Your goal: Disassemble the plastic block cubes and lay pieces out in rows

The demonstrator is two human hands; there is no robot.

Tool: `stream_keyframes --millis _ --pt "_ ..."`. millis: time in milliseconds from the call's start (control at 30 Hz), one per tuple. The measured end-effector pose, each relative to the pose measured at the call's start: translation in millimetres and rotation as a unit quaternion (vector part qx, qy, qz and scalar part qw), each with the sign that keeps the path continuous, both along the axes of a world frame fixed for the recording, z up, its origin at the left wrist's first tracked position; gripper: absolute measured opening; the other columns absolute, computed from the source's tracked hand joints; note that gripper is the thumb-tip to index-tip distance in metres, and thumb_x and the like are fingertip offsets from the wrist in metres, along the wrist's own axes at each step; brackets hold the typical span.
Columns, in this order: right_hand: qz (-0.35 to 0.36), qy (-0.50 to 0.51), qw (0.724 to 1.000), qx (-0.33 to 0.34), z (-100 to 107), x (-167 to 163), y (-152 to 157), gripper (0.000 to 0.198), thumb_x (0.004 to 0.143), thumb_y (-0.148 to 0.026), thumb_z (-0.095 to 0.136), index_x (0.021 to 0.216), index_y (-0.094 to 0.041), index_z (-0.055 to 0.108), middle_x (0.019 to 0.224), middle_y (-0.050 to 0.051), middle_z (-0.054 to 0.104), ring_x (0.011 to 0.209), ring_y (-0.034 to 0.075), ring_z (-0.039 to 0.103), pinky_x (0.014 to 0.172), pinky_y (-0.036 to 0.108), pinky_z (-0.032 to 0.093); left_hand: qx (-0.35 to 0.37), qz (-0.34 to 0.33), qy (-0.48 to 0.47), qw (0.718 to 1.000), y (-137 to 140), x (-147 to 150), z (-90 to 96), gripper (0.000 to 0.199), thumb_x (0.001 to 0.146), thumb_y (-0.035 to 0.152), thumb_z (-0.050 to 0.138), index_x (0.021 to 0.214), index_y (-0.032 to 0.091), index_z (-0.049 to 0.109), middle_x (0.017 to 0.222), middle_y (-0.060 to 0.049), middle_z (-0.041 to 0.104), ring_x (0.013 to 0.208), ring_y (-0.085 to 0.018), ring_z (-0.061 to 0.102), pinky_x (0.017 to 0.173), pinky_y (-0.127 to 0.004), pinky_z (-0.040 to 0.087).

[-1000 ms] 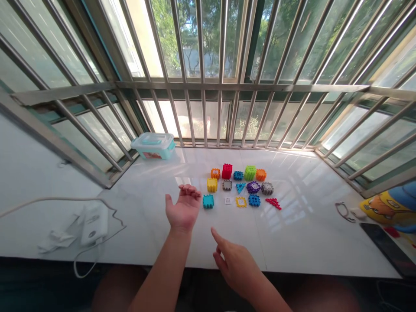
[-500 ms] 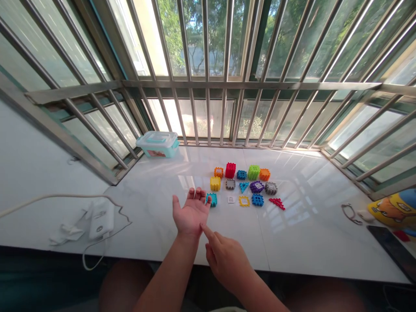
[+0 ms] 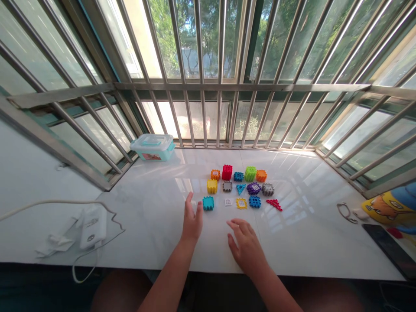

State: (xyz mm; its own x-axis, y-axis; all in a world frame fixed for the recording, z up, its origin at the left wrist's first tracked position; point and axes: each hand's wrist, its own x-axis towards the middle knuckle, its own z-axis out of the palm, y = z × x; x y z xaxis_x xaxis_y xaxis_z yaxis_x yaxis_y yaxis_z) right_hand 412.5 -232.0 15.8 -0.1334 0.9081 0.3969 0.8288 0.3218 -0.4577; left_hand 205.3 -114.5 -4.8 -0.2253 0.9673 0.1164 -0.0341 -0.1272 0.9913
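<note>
My left hand [image 3: 192, 220] is upright on edge beside the teal block [image 3: 208, 203], fingers stretched out and holding nothing. My right hand [image 3: 244, 243] hovers in front of the nearest row, thumb and fingers apart, with nothing in it. That row also has a small white square piece [image 3: 228, 202], a yellow square frame [image 3: 241, 203], a blue block [image 3: 255, 201] and a red triangle [image 3: 274, 204]. Behind lie a yellow block [image 3: 212, 186], a grey square [image 3: 227, 186], a blue triangle [image 3: 241, 189], a purple block [image 3: 254, 188] and a grey block [image 3: 268, 189].
At the back are red [image 3: 227, 172], green [image 3: 250, 173] and orange [image 3: 261, 175] blocks. A lidded teal box [image 3: 152, 147] stands by the window bars. A white power bank [image 3: 93, 229] with a cable lies left; a phone [image 3: 388, 249] and a metal ring-shaped item [image 3: 346, 212] lie right.
My left hand has turned from palm-up to on edge. My right index finger has left the left wrist, and the right hand has moved right and opened. The view has shifted slightly.
</note>
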Motion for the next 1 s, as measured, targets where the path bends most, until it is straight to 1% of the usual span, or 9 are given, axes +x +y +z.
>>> stream_keyframes --millis 100,200,300,400,467,533,733,867,1000 --pt "-0.098 -0.012 0.994 0.047 -22 46 15 0.051 0.108 -0.034 0.05 0.158 -0.025 0.046 0.155 0.02 0.052 0.145 0.036 0.05 0.117 0.064 0.047 -0.03 -0.022 0.086 0.996 6 9 -16.1 0.082 0.092 0.062 0.074 0.159 0.028 0.044 0.178 -0.015 0.027 0.168 -0.034 0.018 0.137 -0.052 0.012" --pt "-0.199 -0.012 0.977 0.073 -37 82 31 0.062 0.109 -0.043 0.048 0.165 -0.02 0.033 0.165 0.024 0.039 0.156 0.04 0.037 0.121 0.069 0.04 -0.034 -0.036 0.126 0.991 21 23 -22.2 0.09 0.095 0.069 0.064 0.167 0.025 0.032 0.182 -0.015 0.013 0.17 -0.03 0.009 0.138 -0.048 0.004" --pt "-0.268 0.002 0.959 0.09 -45 108 48 0.068 0.109 -0.05 0.045 0.166 -0.016 0.029 0.169 0.028 0.032 0.161 0.041 0.027 0.123 0.071 0.035 -0.028 -0.028 0.121 0.992 38 35 -20.9 0.092 0.098 0.073 0.056 0.17 0.023 0.026 0.183 -0.015 0.011 0.17 -0.029 0.007 0.138 -0.047 0.003" --pt "-0.312 -0.003 0.944 0.106 -50 126 69 0.072 0.11 -0.054 0.039 0.166 -0.01 0.03 0.17 0.034 0.027 0.162 0.044 0.023 0.122 0.074 0.032 -0.017 -0.018 0.096 0.995 52 43 -19.1 0.09 0.099 0.073 0.054 0.169 0.022 0.03 0.182 -0.016 0.016 0.169 -0.031 0.01 0.138 -0.046 0.004" --pt "-0.328 -0.018 0.937 0.118 -53 133 83 0.075 0.11 -0.056 0.035 0.165 -0.006 0.029 0.169 0.037 0.027 0.162 0.047 0.021 0.12 0.078 0.029 -0.004 -0.017 0.086 0.996 58 48 -19.8 0.086 0.1 0.073 0.052 0.168 0.023 0.034 0.181 -0.015 0.02 0.169 -0.03 0.012 0.139 -0.045 0.005" --pt "-0.336 -0.035 0.935 0.113 -56 137 98 0.079 0.11 -0.059 0.031 0.166 -0.004 0.029 0.168 0.039 0.027 0.162 0.048 0.02 0.12 0.079 0.027 0.007 -0.019 0.105 0.994 62 53 -21.7 0.084 0.102 0.073 0.047 0.168 0.023 0.034 0.18 -0.013 0.023 0.169 -0.029 0.015 0.139 -0.045 0.007" --pt "-0.373 -0.059 0.925 0.031 -58 137 134 0.085 0.108 -0.064 0.02 0.166 -0.002 0.032 0.171 0.033 0.03 0.163 0.043 0.019 0.128 0.068 0.018 0.032 -0.026 0.224 0.974 67 63 -26.2 0.081 0.107 0.07 0.029 0.171 0.02 0.029 0.179 -0.015 0.027 0.167 -0.029 0.024 0.138 -0.049 0.018" --pt "-0.367 -0.062 0.928 0.013 -59 138 141 0.086 0.109 -0.065 0.018 0.165 -0.002 0.036 0.171 0.03 0.033 0.161 0.042 0.026 0.13 0.066 0.015 0.046 -0.046 0.253 0.965 68 65 -28.8 0.077 0.108 0.068 0.029 0.17 0.022 0.031 0.178 -0.014 0.031 0.165 -0.028 0.027 0.137 -0.05 0.022" --pt "-0.335 -0.067 0.94 0.007 -60 138 139 0.081 0.11 -0.063 0.017 0.163 -0.006 0.041 0.171 0.025 0.037 0.16 0.039 0.031 0.13 0.066 0.017 0.068 -0.057 0.276 0.957 69 66 -32.4 0.074 0.109 0.066 0.032 0.17 0.024 0.033 0.177 -0.013 0.033 0.165 -0.028 0.029 0.136 -0.052 0.025"
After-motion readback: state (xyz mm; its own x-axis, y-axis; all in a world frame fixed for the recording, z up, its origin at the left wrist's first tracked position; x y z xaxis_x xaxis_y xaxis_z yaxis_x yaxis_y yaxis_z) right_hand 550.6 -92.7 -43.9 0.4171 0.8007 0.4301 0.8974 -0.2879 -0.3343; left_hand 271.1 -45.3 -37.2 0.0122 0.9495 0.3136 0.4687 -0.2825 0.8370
